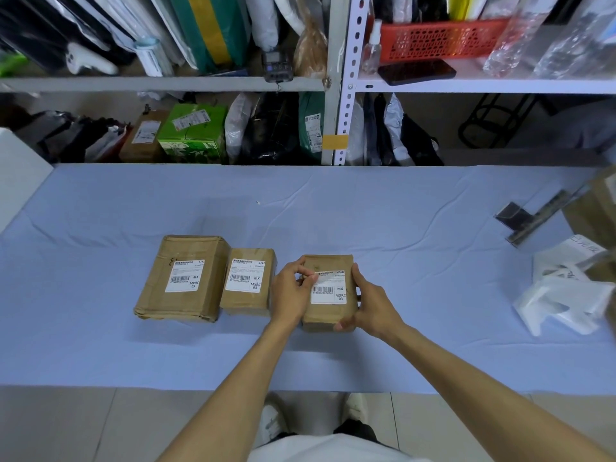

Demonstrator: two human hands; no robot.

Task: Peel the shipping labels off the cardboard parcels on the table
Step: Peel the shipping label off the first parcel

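While right hand (373, 305) clasps the rightmost parcel (328, 315), left hand (290, 291) pinches its shipping label (328, 293) at the lifted corner.

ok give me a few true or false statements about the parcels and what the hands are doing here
1. Three cardboard parcels lie on the table. True.
2. The left hand pinches a lifted corner of the label on the right parcel. True.
3. The left parcel has no label. False: its white label is stuck flat on top.
4. The right hand lies flat on the table. False: it grips the right parcel's side.
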